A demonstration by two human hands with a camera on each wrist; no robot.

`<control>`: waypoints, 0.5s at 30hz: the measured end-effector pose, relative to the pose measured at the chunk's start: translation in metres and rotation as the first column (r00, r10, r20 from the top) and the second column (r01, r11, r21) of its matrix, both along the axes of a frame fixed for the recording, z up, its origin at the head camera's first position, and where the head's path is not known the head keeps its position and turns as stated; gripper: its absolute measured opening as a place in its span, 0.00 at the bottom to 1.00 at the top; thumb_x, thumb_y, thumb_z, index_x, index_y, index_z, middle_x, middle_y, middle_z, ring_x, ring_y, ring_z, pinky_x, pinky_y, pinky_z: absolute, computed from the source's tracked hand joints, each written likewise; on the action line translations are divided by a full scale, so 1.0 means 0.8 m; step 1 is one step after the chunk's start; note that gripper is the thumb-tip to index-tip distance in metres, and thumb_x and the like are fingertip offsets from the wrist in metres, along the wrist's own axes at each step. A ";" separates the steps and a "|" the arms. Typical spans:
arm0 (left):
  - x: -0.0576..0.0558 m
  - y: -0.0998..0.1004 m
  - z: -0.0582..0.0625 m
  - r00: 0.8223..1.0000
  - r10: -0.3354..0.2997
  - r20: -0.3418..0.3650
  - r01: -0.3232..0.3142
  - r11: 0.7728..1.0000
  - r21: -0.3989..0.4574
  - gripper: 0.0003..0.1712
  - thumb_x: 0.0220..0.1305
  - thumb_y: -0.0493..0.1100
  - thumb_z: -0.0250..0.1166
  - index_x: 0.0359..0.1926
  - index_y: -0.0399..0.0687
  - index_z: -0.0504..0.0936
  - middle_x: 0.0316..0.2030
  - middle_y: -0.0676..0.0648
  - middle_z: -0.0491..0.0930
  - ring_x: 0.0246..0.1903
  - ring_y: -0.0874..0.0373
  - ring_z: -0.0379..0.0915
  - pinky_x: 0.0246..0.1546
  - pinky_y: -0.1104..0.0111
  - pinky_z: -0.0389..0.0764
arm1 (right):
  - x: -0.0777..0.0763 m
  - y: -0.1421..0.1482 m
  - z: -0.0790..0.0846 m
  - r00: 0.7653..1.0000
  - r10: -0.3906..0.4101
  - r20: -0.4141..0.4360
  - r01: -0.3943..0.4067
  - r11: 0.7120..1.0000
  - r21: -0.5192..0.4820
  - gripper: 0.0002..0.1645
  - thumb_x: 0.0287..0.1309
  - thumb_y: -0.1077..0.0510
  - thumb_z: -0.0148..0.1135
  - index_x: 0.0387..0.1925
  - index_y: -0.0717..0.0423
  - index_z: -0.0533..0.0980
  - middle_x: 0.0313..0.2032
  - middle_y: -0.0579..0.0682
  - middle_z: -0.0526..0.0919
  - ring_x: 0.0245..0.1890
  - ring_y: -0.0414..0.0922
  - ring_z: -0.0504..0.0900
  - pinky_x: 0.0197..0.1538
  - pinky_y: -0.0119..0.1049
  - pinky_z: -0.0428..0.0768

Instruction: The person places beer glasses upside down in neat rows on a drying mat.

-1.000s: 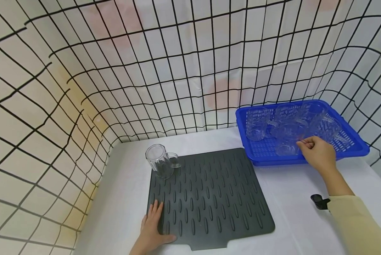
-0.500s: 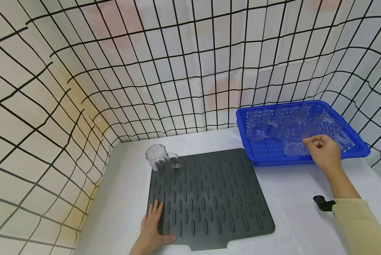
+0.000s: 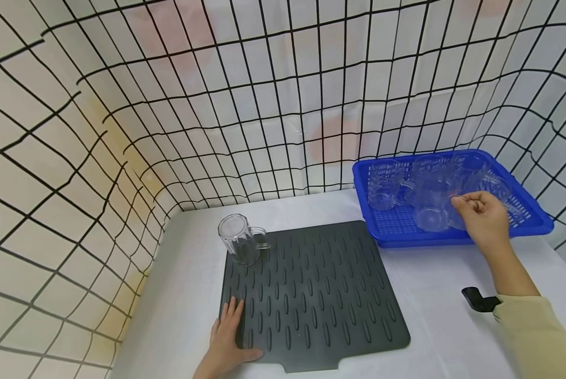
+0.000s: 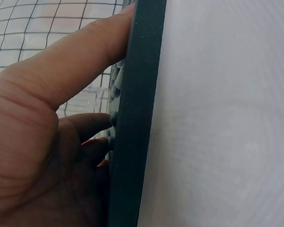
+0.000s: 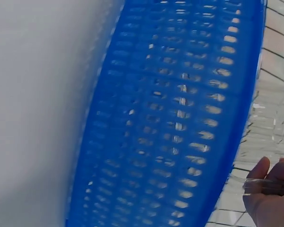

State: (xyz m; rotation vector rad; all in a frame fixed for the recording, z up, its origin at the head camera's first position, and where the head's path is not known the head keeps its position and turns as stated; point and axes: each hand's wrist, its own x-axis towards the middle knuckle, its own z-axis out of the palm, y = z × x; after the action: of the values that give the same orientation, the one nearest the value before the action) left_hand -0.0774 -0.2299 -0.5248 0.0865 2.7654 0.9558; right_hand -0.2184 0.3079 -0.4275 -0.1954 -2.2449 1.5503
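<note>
Evidently, the right hand (image 3: pixel 486 221) has a clear glass mug (image 3: pixel 432 202) by its handle (image 5: pixel 265 186) — the fingers (image 5: pixel 260 168) are bent and clamped on that handle, as the right wrist view shows. This mug is at the near side of a blue plastic basket (image 3: pixel 406 241), with the hand on its right; whether its base touches the basket's floor I cannot tell. Around it in the basket are more clear glasses, one of them a glass at the left end (image 3: pixel 382 184); they overlap too much to count.

The left hand (image 3: pixel 227 337) rests on the near left part of a dark grey ribbed mat (image 3: pixel 311 295), its fingers straight and slightly apart, the thumb spread out toward the near edge. In the left wrist view the thumb presses along the mat's dark edge.

Another glass mug (image 3: pixel 241 242) stands on the far left corner of the mat, handle pointing right — which way up is hard to tell. Mat and basket lie on a white-covered desk (image 3: pixel 434 305), the basket just beyond the mat's far right corner. A black wire grid (image 3: pixel 344 66) rises behind them. Near the right wrist, a small black object (image 3: pixel 479 301) juts from the pale yellow sleeve (image 3: pixel 534 337).
</note>
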 end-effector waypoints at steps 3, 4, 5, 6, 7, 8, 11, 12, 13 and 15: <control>0.000 0.000 0.000 1.000 0.000 -0.003 0.000 1.000 0.003 0.70 0.36 0.56 0.83 0.74 0.33 0.52 0.73 0.29 0.41 0.71 0.29 0.32 0.63 0.32 0.36 | -0.001 -0.008 0.005 0.998 -0.025 -0.056 0.023 0.999 -0.036 0.06 0.64 0.56 0.63 0.32 0.45 0.73 0.17 0.37 0.68 0.14 0.34 0.60 0.19 0.25 0.62; 0.000 0.000 0.000 1.000 0.001 -0.003 -0.001 1.000 0.004 0.70 0.36 0.56 0.83 0.74 0.34 0.52 0.73 0.29 0.41 0.71 0.29 0.32 0.63 0.32 0.36 | -0.001 -0.011 0.007 0.997 -0.034 -0.076 0.031 0.999 -0.044 0.06 0.64 0.57 0.63 0.32 0.45 0.74 0.17 0.37 0.68 0.14 0.34 0.60 0.19 0.24 0.62; 0.000 0.000 0.000 1.000 0.001 -0.003 -0.001 1.000 0.006 0.70 0.36 0.56 0.83 0.74 0.34 0.52 0.73 0.29 0.41 0.71 0.29 0.32 0.63 0.32 0.36 | 0.000 -0.012 0.009 0.995 -0.040 -0.096 0.035 0.998 -0.054 0.07 0.64 0.59 0.63 0.32 0.45 0.74 0.16 0.38 0.68 0.14 0.34 0.59 0.19 0.24 0.63; 0.000 0.000 0.000 1.000 0.001 -0.003 -0.001 1.000 0.007 0.70 0.36 0.56 0.83 0.74 0.34 0.52 0.73 0.29 0.41 0.71 0.29 0.32 0.63 0.32 0.36 | 0.000 -0.014 0.011 0.993 -0.044 -0.110 0.037 0.997 -0.064 0.07 0.64 0.60 0.63 0.32 0.46 0.75 0.16 0.38 0.68 0.13 0.34 0.59 0.19 0.23 0.63; 0.000 0.000 0.000 1.000 0.001 -0.005 -0.001 1.000 0.007 0.70 0.36 0.56 0.83 0.74 0.34 0.52 0.73 0.29 0.42 0.71 0.29 0.32 0.63 0.32 0.36 | 0.001 -0.016 0.013 0.991 -0.048 -0.123 0.040 0.997 -0.073 0.07 0.63 0.61 0.63 0.32 0.46 0.75 0.16 0.38 0.68 0.13 0.34 0.59 0.20 0.22 0.64; 0.000 0.000 0.001 1.000 0.001 -0.005 -0.001 1.000 0.009 0.70 0.36 0.55 0.83 0.74 0.34 0.52 0.73 0.29 0.42 0.71 0.29 0.32 0.63 0.32 0.36 | 0.001 -0.017 0.015 0.990 -0.050 -0.133 0.039 0.996 -0.083 0.08 0.63 0.62 0.63 0.32 0.47 0.75 0.17 0.38 0.69 0.13 0.34 0.59 0.20 0.21 0.65; 0.001 0.001 0.001 1.000 0.001 -0.009 -0.001 1.000 0.008 0.70 0.36 0.55 0.83 0.73 0.33 0.52 0.73 0.29 0.42 0.71 0.29 0.32 0.63 0.32 0.36 | 0.004 -0.023 0.023 0.988 -0.029 -0.152 0.011 0.993 -0.117 0.08 0.63 0.65 0.62 0.32 0.48 0.76 0.17 0.38 0.70 0.14 0.33 0.61 0.23 0.19 0.68; 0.001 0.001 0.001 1.000 0.001 -0.010 -0.001 1.000 0.008 0.70 0.36 0.55 0.83 0.73 0.33 0.53 0.73 0.29 0.42 0.71 0.29 0.32 0.63 0.32 0.37 | 0.005 -0.026 0.025 0.988 -0.018 -0.154 -0.004 0.991 -0.137 0.08 0.62 0.65 0.62 0.32 0.48 0.77 0.18 0.38 0.71 0.14 0.33 0.62 0.23 0.19 0.69; 0.001 0.001 0.001 1.000 0.002 -0.011 -0.001 1.000 0.009 0.70 0.36 0.55 0.83 0.73 0.33 0.53 0.73 0.29 0.42 0.71 0.29 0.32 0.63 0.32 0.37 | 0.006 -0.028 0.027 0.988 -0.008 -0.156 -0.015 0.989 -0.144 0.08 0.62 0.65 0.62 0.32 0.48 0.77 0.18 0.38 0.72 0.15 0.33 0.63 0.24 0.18 0.70; 0.002 0.001 0.002 1.000 0.002 -0.012 -0.002 1.000 0.013 0.70 0.36 0.54 0.83 0.73 0.33 0.53 0.73 0.29 0.42 0.71 0.29 0.32 0.63 0.32 0.36 | 0.008 -0.032 0.030 0.983 0.028 -0.180 -0.067 0.975 -0.211 0.08 0.62 0.67 0.62 0.32 0.50 0.77 0.19 0.39 0.74 0.17 0.32 0.68 0.26 0.18 0.72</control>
State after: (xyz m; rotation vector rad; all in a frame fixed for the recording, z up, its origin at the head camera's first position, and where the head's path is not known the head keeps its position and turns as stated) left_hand -0.0762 -0.2290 -0.5234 0.0925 2.7708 0.9774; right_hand -0.2117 0.2823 -0.4037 -0.0619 -1.9580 1.7645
